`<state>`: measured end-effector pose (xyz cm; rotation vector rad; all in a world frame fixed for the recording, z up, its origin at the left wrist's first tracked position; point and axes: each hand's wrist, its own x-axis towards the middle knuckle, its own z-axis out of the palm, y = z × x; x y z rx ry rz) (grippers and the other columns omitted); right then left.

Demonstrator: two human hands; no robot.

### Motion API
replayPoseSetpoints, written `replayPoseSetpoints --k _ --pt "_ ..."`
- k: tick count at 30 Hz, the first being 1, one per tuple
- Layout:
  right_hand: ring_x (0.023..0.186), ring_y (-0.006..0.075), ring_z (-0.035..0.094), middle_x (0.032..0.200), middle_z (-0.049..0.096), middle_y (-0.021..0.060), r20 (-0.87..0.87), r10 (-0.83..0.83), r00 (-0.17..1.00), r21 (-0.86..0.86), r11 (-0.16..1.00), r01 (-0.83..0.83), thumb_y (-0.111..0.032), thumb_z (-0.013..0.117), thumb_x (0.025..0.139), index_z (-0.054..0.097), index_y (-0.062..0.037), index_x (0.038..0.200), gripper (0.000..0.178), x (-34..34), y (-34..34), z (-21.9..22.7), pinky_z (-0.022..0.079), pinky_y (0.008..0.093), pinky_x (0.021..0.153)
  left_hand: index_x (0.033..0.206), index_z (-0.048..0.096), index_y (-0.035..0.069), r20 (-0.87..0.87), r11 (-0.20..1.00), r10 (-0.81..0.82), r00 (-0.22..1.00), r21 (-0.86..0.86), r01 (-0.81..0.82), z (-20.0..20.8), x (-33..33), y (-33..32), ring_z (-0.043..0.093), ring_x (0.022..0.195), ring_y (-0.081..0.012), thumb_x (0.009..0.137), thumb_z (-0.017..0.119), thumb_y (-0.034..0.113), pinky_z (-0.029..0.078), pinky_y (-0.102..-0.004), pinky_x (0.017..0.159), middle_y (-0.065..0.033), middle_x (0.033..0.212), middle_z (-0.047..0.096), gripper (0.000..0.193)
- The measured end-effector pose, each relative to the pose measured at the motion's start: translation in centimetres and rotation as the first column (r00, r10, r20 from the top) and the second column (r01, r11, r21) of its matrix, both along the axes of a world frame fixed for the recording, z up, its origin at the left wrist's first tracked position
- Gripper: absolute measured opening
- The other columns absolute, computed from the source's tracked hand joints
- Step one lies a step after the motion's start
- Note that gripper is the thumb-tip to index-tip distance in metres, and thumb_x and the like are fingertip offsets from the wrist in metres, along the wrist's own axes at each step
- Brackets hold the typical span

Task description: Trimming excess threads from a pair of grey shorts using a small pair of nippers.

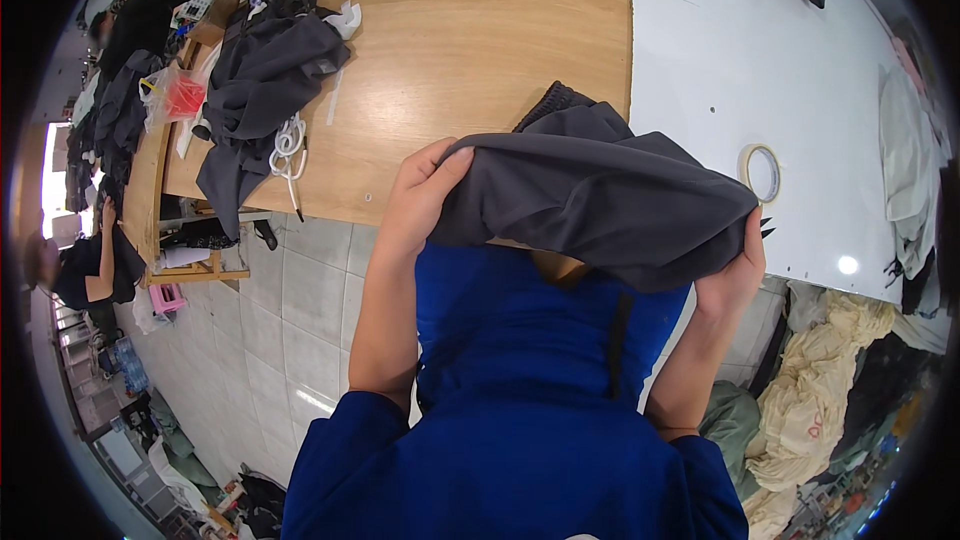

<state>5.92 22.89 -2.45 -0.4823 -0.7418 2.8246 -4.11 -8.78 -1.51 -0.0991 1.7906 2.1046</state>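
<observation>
I hold a dark grey garment [600,200] stretched between both hands at the near edge of the surface [450,50]. My left hand [420,190] pinches its folded rim; my right hand [735,270] grips the other end. It looks only partly folded, soft, matte and draped. A roll of tape [762,172] lies nearby, and more dark clothes [265,80] are heaped farther left.

Dark grey garment [600,195] covers fingertips of left hand [420,195] and right hand [735,270]; table edge beneath it hidden.
</observation>
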Motion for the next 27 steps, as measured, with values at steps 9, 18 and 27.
replayPoseSetpoints --k 9,18,27 --pt "0.069 0.0060 0.042 0.118 0.052 0.0050 0.203 -0.341 0.918 0.438 0.870 0.226 -0.026 0.044 0.097 0.045 -0.0083 0.126 0.034 -0.7 0.7 -1.8 0.037 0.0207 0.057 0.116 0.053 0.000 0.260 0.688 0.423 0.868 0.532 -0.494 -0.6 -1.7 -1.7 0.059 0.102 -0.0203 0.097 0.039 0.031 0.045 -0.0329 0.091 -0.0108 0.113 0.060 0.039" --pt "0.067 0.0050 0.046 0.106 0.057 0.0062 0.272 -0.251 0.929 0.721 0.693 -0.024 -0.029 0.045 0.096 0.047 -0.0051 0.124 0.036 -1.0 -1.2 -3.8 0.038 0.0181 0.053 0.126 0.045 0.001 0.006 0.880 -0.029 1.000 0.475 0.023 4.2 -3.4 -1.1 0.057 0.105 -0.0163 0.093 0.051 0.017 0.045 -0.0303 0.092 -0.0092 0.118 0.058 0.037" --pt "0.103 0.0205 0.056 0.125 0.051 0.0114 0.208 0.340 0.917 0.595 0.701 -0.394 -0.034 0.059 0.087 0.043 0.0008 0.127 0.055 -1.9 -7.4 -5.2 0.044 0.0345 0.092 0.135 0.037 0.000 -0.045 0.881 -0.275 0.960 0.389 0.271 1.5 0.9 2.6 0.041 0.122 -0.0165 0.094 0.050 0.022 0.033 -0.0291 0.102 -0.0094 0.136 0.041 0.048"
